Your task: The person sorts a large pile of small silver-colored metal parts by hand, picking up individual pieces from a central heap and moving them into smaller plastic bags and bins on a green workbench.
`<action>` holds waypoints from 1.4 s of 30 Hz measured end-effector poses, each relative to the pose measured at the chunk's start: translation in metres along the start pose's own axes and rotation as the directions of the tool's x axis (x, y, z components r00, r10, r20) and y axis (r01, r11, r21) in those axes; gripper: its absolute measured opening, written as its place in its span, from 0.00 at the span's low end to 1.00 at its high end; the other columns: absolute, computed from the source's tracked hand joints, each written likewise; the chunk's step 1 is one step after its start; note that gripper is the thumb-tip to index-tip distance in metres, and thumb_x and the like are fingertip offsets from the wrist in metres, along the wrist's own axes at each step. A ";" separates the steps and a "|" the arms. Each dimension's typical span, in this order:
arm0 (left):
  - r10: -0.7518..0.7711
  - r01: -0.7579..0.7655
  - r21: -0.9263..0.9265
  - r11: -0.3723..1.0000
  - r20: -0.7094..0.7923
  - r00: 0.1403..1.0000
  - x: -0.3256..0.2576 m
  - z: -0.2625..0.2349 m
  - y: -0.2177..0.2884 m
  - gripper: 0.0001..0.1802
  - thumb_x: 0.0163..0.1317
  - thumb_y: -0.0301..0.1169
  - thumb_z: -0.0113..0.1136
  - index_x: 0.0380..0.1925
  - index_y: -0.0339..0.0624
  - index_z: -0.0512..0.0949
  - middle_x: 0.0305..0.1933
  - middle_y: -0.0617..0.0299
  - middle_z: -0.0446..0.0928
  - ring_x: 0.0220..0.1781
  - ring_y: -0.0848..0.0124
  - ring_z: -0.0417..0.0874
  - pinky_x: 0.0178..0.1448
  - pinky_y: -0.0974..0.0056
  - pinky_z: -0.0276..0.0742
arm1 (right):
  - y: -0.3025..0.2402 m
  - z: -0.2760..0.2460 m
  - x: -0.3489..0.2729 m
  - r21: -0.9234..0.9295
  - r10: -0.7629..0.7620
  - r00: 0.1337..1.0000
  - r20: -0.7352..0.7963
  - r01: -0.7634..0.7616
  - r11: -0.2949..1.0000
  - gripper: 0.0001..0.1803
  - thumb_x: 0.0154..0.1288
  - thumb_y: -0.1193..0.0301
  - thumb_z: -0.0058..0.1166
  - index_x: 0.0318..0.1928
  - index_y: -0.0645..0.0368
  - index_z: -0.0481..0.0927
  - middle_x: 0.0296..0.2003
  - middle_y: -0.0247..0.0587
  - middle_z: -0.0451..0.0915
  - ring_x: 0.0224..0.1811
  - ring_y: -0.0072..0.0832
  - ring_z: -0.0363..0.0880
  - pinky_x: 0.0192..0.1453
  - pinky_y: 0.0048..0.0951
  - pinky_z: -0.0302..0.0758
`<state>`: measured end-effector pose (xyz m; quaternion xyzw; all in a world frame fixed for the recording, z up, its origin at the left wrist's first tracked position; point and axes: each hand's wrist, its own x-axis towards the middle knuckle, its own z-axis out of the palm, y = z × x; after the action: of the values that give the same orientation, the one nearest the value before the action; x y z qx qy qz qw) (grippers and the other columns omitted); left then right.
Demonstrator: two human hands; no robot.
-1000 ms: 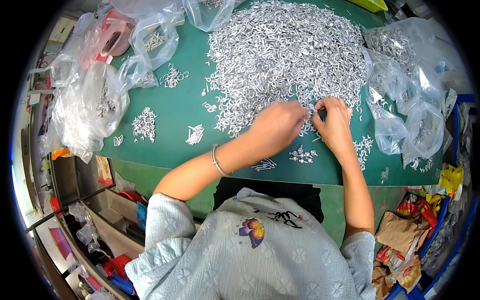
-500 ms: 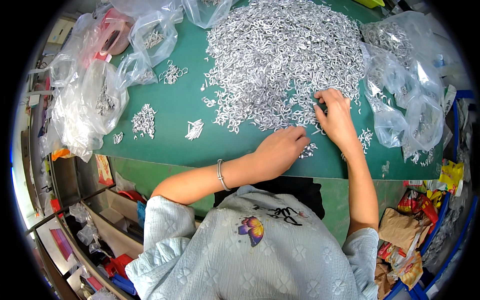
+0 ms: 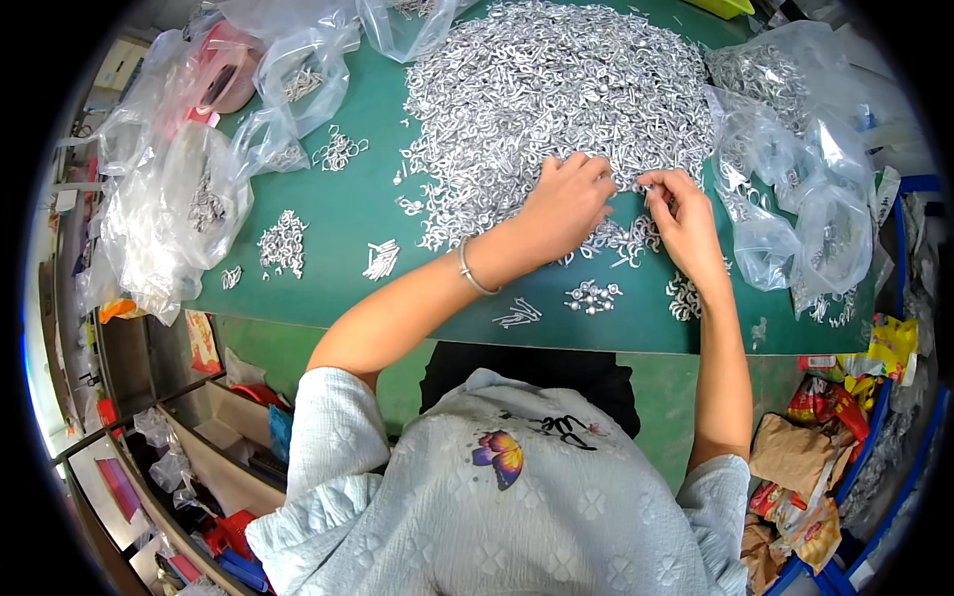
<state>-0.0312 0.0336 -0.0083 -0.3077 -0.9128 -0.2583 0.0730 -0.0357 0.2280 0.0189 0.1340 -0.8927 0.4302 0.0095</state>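
A big heap of small silver metal parts covers the far middle of the green table. My left hand lies palm down on the heap's near edge, fingers spread into the parts. Just right of it, my right hand pinches a small silver part between thumb and fingers. Small sorted clusters of parts lie on the table below my hands, with another cluster near my left wrist. A thin bracelet circles my left wrist.
Clear plastic bags with metal parts crowd the table's left side, and more bags its right side. Small part piles lie at left. Crumpled wrappers and boxes sit on the floor at right; shelves with clutter at lower left.
My left hand has moved up from the table's near edge onto the heap's rim. My right hand stayed near the heap's right edge, shifting slightly.
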 end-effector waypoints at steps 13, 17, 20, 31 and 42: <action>0.011 -0.006 -0.049 0.999 0.101 0.995 -0.001 0.003 0.028 0.08 0.53 0.30 0.66 0.33 0.43 0.79 0.36 0.62 0.72 0.45 0.64 0.74 0.46 0.57 0.61 | 0.005 -0.013 -0.010 -0.094 0.073 0.997 -0.026 -0.075 0.993 0.08 0.63 0.82 0.53 0.42 0.65 0.82 0.31 0.40 0.78 0.31 0.24 0.76 0.38 0.27 0.72; 0.005 0.003 -0.073 0.997 0.100 0.995 0.000 0.005 0.029 0.07 0.53 0.29 0.65 0.31 0.41 0.79 0.35 0.61 0.73 0.43 0.62 0.75 0.46 0.57 0.62 | 0.014 -0.016 -0.007 0.175 0.171 0.985 -0.026 -0.164 0.971 0.08 0.64 0.81 0.53 0.42 0.66 0.82 0.32 0.36 0.80 0.33 0.18 0.76 0.40 0.21 0.73; -0.004 0.002 -0.194 0.981 -0.008 1.000 0.002 0.003 0.021 0.05 0.53 0.26 0.64 0.31 0.39 0.79 0.32 0.58 0.76 0.38 0.61 0.78 0.45 0.57 0.67 | 0.000 -0.022 -0.007 0.382 0.325 0.940 0.107 -0.341 0.859 0.08 0.65 0.81 0.53 0.43 0.67 0.82 0.32 0.33 0.80 0.33 0.17 0.75 0.41 0.20 0.72; -0.300 0.524 -0.761 0.383 0.434 0.849 0.014 -0.022 0.014 0.12 0.62 0.24 0.60 0.46 0.36 0.80 0.27 0.64 0.78 0.29 0.80 0.76 0.33 0.73 0.74 | 0.003 -0.013 -0.014 0.589 0.304 0.931 0.203 -0.364 0.722 0.08 0.65 0.77 0.56 0.44 0.64 0.82 0.29 0.32 0.81 0.30 0.14 0.73 0.38 0.16 0.69; -0.231 0.604 -0.797 0.013 0.586 0.777 0.016 -0.021 0.009 0.06 0.62 0.26 0.61 0.36 0.33 0.80 0.26 0.66 0.75 0.24 0.83 0.69 0.26 0.77 0.62 | 0.004 -0.008 -0.019 0.756 0.229 0.919 0.319 -0.393 0.523 0.08 0.66 0.77 0.56 0.44 0.66 0.80 0.31 0.35 0.81 0.32 0.16 0.75 0.39 0.16 0.71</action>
<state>-0.0391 0.0377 0.0180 -0.0249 -0.5747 -0.7364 -0.3562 -0.0191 0.2411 0.0185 -0.0006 -0.6043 0.7685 -0.2103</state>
